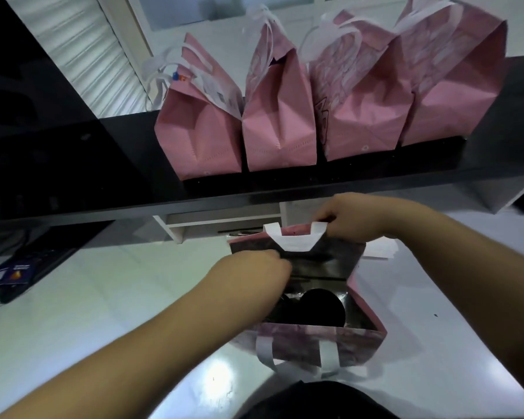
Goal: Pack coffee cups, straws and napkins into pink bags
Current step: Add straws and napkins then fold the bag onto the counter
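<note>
An open pink bag with a silver lining and white handles stands on the white counter in front of me. Down inside it I see the black lids of coffee cups. My right hand grips the bag's far rim beside its white handle. My left hand reaches over the left rim into the bag, fingers curled; what it holds is hidden. Several filled pink bags stand in a row on the black shelf above.
The black shelf juts out above the counter just beyond the bag. White papers lie right of the bag. A dark device and a blue card sit at the far left. The white counter spreads around the bag.
</note>
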